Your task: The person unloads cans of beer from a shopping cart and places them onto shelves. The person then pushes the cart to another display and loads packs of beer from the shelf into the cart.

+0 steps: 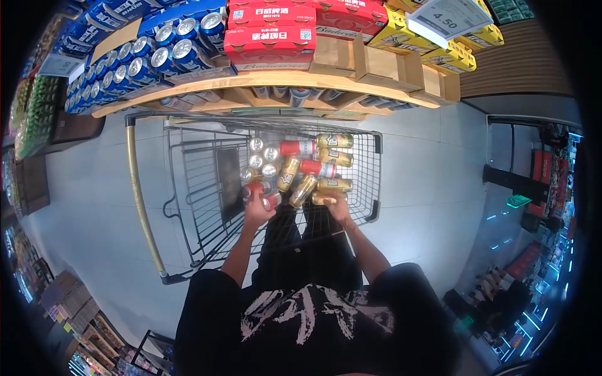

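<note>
Red Cans and Gold Cans Crowd a Wire Cart in a Store Aisle

Seen from the head camera, a person in a black shirt with a white print leans both arms over the cart, which stands on a pale floor. The left hand holds two red cans side by side in the near part of the basket, its fingers wrapped over them. The right hand grips one gold can lying near the basket's close side. Behind the left hand, a cluster of upright cans shows silver tops. Between the hands, two more gold cans lie tilted next to each other; beyond them, two red cans rest on their sides, with other gold cans lying to their right. The cart's yellowish handle is at the left of the view.

Along the far side runs a wooden shelf. It carries rows of blue cans at left, red cartons at the middle and yellow cartons at right, with open cardboard trays in front. A price tag reading 4.50 stands above the yellow cartons.
</note>
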A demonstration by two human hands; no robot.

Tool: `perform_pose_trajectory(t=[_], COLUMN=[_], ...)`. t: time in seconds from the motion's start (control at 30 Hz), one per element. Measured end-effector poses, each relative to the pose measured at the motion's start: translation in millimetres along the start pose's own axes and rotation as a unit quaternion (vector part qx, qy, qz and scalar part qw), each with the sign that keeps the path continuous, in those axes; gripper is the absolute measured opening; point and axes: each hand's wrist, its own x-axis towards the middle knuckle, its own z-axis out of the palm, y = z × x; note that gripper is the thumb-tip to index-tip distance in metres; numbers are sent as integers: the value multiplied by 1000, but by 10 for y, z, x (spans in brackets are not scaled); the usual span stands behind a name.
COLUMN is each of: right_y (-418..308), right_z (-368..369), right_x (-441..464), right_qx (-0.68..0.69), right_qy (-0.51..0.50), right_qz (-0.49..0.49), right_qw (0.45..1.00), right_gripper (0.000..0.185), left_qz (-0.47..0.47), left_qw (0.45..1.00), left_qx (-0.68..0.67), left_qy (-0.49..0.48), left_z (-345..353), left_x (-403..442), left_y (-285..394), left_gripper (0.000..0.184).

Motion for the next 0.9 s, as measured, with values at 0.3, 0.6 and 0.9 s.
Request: perform_pose_trajectory(t=[0.3, 0.6, 0.9], right_y=[-1454, -1976, -1803], right_z=[-310, -596, -455], right_x=[214, -54, -193], right_qx=[275, 482, 584], right_qy=[-361, -430, -504], right_qz=[-18, 59, 80], right_qw=[891, 761, 631], right_gripper=[79, 60, 73], left_qz=[134, 100, 66], left_qw=[950, 856, 736], left_qx=[-283, -506, -655], left_qy=[2, 11, -159], left_z=[-1003, -1313, -1158], left_x=[-77, 100, -212], left_y=[1104, 1940, 2184], left_gripper=[78, 76, 52])
